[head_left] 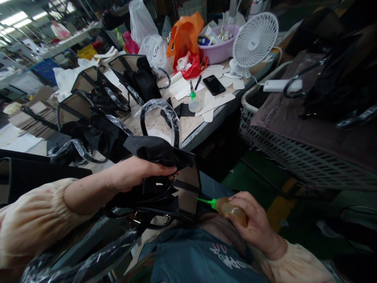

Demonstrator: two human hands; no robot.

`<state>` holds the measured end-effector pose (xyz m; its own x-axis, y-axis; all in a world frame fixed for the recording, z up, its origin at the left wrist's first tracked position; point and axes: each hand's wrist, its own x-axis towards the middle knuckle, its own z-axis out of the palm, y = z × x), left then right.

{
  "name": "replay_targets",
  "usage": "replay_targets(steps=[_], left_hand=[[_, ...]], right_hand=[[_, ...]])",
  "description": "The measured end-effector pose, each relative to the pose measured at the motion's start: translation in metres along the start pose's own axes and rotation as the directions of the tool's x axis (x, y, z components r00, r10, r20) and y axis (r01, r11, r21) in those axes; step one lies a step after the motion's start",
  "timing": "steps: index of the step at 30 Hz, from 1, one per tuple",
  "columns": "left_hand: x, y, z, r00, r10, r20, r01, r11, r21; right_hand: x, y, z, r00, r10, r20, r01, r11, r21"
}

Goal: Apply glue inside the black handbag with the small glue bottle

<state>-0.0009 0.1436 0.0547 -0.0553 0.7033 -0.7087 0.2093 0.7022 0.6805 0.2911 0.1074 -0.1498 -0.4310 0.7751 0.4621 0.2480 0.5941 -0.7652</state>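
While left hand [138, 171] grips black bag [165, 184], right hand [253, 222] clasps amber glue bottle [228, 206]

handbag [165, 184] at frame centre, glue bottle [226, 206] just to its right; more bags [94, 102] on the table [191, 125] in the upper left, fan [253, 41] upper centre-right, basket [294, 153] at right.

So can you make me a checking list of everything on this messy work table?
Surface: worktable, crowded.
Job's things: black handbag in the lap; glue bottle with its green nozzle at the bag's edge.
Clutter: more handbags, orange bag, phone, basin, fan.
Grippers: left hand grips the bag; right hand holds the bottle.
Cables: white cable by the fan.
Surroundings: basket beside the table.
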Motion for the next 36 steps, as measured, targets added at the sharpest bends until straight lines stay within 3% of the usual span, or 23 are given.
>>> replay_targets(steps=[5, 8, 20, 26, 32, 36], left_hand=[[0.000, -0.001, -0.001, 1.000, -0.021, 0.010, 0.021, 1.000, 0.008], [0.001, -0.002, -0.001, 1.000, 0.025, -0.007, -0.025, 0.999, 0.047], [0.001, -0.003, -0.001, 0.997, 0.073, -0.034, -0.068, 0.989, 0.129], [0.003, -0.001, 0.000, 0.997, 0.051, -0.057, -0.045, 0.993, 0.110], [0.015, -0.003, -0.003, 0.999, 0.033, -0.012, -0.032, 0.999, 0.025], [0.020, -0.001, -0.004, 1.000, 0.000, -0.020, 0.001, 0.999, 0.036]], right_hand=[[0.003, 0.008, 0.008, 0.996, 0.080, -0.035, -0.080, 0.997, 0.014], [-0.001, 0.010, 0.012, 0.990, 0.139, -0.040, -0.138, 0.990, 0.030], [-0.022, 0.000, 0.018, 0.972, 0.227, 0.056, -0.231, 0.969, 0.086], [-0.016, 0.002, 0.015, 0.983, 0.160, 0.087, -0.167, 0.983, 0.072], [0.000, 0.007, 0.011, 0.999, 0.035, -0.023, -0.036, 0.999, -0.023], [0.004, 0.005, 0.008, 0.997, -0.078, 0.004, 0.078, 0.994, -0.073]])
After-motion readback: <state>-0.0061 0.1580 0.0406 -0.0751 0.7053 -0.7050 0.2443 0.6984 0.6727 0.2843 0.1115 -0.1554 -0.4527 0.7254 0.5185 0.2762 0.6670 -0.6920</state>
